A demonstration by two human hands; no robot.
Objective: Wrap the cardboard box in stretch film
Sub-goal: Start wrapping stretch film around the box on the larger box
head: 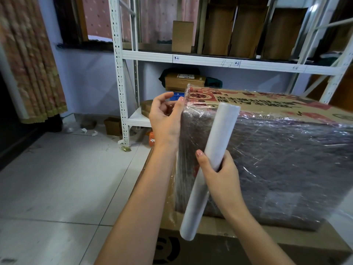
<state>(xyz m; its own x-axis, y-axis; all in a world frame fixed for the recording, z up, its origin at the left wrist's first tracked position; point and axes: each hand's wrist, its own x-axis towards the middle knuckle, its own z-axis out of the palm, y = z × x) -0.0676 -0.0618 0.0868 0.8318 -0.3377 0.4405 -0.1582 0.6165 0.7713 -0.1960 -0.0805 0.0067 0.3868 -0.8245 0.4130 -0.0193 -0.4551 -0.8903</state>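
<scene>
Head view: the film roll [210, 169] stands nearly upright against the near left corner of the cardboard box [277, 150] — right hand [219, 175] gripping its middle, left hand [166, 119] pinching loose film at the upper corner just beyond.

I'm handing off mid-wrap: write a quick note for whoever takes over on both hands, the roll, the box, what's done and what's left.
Left hand: pinches the clear stretch film at the box's upper left corner.
Right hand: firm grip on the white film roll, held tilted against that corner.
Printed cardboard box: sits on a flattened brown carton.
Done: near side is filmed.
Left: top looks mostly bare; far sides unseen.
</scene>
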